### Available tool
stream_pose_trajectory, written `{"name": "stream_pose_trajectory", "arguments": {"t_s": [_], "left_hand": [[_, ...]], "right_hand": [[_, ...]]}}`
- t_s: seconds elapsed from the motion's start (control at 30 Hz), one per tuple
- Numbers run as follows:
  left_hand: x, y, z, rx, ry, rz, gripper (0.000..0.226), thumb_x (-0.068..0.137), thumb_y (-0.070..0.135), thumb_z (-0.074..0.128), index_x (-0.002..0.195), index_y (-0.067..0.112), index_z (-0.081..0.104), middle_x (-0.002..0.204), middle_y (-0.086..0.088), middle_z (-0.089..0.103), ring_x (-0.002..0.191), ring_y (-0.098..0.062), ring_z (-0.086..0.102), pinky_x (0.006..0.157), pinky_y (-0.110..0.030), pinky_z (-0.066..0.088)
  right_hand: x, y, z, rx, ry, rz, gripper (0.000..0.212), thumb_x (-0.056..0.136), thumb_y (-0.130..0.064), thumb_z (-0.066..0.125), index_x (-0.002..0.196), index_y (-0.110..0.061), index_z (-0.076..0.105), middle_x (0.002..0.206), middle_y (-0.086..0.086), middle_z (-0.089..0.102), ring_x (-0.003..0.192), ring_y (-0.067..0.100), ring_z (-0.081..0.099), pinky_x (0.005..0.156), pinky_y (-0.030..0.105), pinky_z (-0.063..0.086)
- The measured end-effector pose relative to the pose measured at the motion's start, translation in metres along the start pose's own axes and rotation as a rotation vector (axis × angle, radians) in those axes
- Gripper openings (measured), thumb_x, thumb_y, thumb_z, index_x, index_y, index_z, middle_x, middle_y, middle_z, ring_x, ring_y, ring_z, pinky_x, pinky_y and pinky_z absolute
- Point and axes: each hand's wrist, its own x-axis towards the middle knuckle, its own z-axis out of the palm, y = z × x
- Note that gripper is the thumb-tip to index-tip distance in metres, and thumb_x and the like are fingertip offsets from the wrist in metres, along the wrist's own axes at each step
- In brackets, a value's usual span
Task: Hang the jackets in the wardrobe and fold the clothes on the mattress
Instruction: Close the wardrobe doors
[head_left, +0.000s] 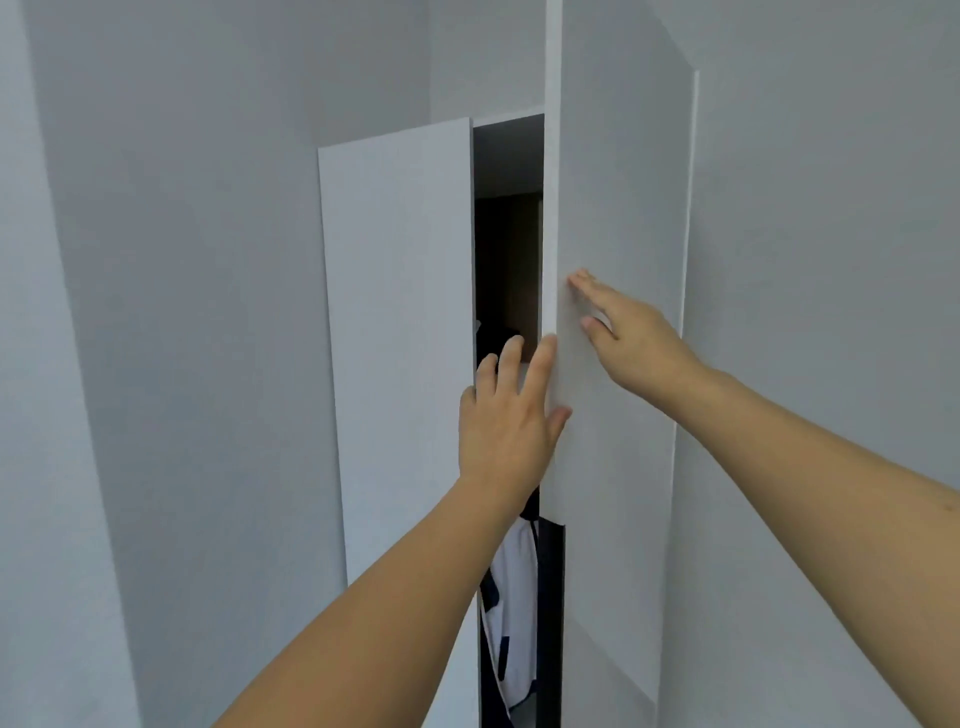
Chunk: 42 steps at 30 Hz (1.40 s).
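The white wardrobe stands in front of me with its two doors slightly ajar and a narrow dark gap between them. My left hand (506, 415) touches the inner edge of the right door (618, 208), fingers straight and thumb on the door's face. My right hand (623, 332) presses flat on the front of that same door, a little higher. Inside the gap hangs a white and dark navy jacket (511, 618), mostly hidden by the doors. The left door (397, 338) stands partly shut.
Plain grey-white walls (182, 312) flank the wardrobe on both sides. A further white panel (831, 312) runs along the right. The upper part of the wardrobe's inside is dark, and a brown back wall (511, 260) shows there.
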Motion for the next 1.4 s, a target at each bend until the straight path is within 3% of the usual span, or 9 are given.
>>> {"name": "stream_pose_trajectory", "arguments": {"t_s": [0.07,0.2,0.27,0.43,0.6,0.8,1.07,1.4], "left_hand": [[0.006,-0.029,0.008,0.103,-0.013,0.045,0.072,0.097,0.046,0.054,0.158,0.027,0.019,0.163,-0.006,0.020,0.147,-0.033,0.024,0.108,-0.053,0.038],[0.024,-0.090,0.035,0.261,-0.076,0.106,0.072,0.101,0.048,0.045,0.159,0.023,0.011,0.167,-0.003,0.002,0.152,-0.032,0.003,0.117,-0.059,0.020],[0.038,-0.121,0.054,0.305,-0.115,0.113,0.074,0.102,0.049,0.041,0.159,0.022,0.002,0.166,-0.001,-0.008,0.152,-0.032,-0.006,0.119,-0.059,0.012],[0.080,-0.186,0.107,0.349,-0.222,0.143,0.081,0.102,0.050,0.040,0.158,0.022,-0.011,0.164,0.001,-0.021,0.151,-0.030,-0.017,0.121,-0.058,0.008],[0.111,-0.220,0.164,0.336,-0.257,0.158,0.084,0.102,0.051,0.037,0.154,0.022,-0.022,0.162,0.004,-0.027,0.151,-0.028,-0.017,0.118,-0.063,0.010],[0.142,-0.243,0.220,0.287,-0.315,0.150,0.085,0.102,0.055,0.034,0.151,0.025,-0.029,0.158,0.009,-0.036,0.150,-0.025,-0.021,0.115,-0.067,0.012],[0.173,-0.256,0.269,0.213,-0.354,0.173,0.088,0.099,0.058,0.038,0.152,0.029,-0.027,0.157,0.014,-0.036,0.148,-0.021,-0.027,0.115,-0.068,0.015],[0.186,-0.263,0.291,0.161,-0.364,0.195,0.091,0.097,0.059,0.042,0.152,0.031,-0.024,0.157,0.016,-0.032,0.150,-0.022,-0.020,0.112,-0.067,0.024]], "right_hand": [[0.012,0.003,0.023,-0.172,-0.052,-0.094,0.062,0.103,-0.024,0.047,0.157,-0.026,0.017,0.164,-0.009,0.011,0.149,0.008,0.016,0.115,0.022,0.015],[0.043,0.011,0.075,-0.448,-0.127,-0.146,0.086,0.095,-0.042,0.057,0.158,-0.025,0.000,0.165,-0.004,-0.008,0.152,0.018,0.000,0.123,0.043,0.011],[0.060,0.021,0.104,-0.570,-0.131,-0.124,0.095,0.093,-0.051,0.055,0.156,-0.024,-0.009,0.164,-0.004,-0.015,0.151,0.020,-0.008,0.123,0.046,0.005],[0.103,0.054,0.165,-0.778,-0.128,-0.054,0.108,0.088,-0.065,0.051,0.152,-0.020,-0.023,0.160,-0.001,-0.029,0.148,0.025,-0.022,0.121,0.051,-0.006],[0.140,0.094,0.207,-0.811,-0.102,-0.044,0.119,0.083,-0.070,0.053,0.145,-0.023,-0.036,0.152,-0.003,-0.043,0.147,0.025,-0.027,0.119,0.053,-0.010],[0.170,0.143,0.232,-0.850,-0.053,-0.124,0.114,0.082,-0.075,0.046,0.145,-0.024,-0.034,0.153,-0.004,-0.040,0.146,0.024,-0.029,0.118,0.053,-0.015],[0.192,0.182,0.246,-0.899,0.028,-0.209,0.104,0.082,-0.073,0.044,0.157,-0.019,-0.005,0.165,0.002,-0.010,0.151,0.026,-0.012,0.120,0.053,-0.008],[0.200,0.197,0.254,-0.944,0.050,-0.216,0.103,0.083,-0.071,0.045,0.158,-0.016,0.000,0.165,0.004,-0.008,0.151,0.027,-0.012,0.120,0.055,-0.005]]}}
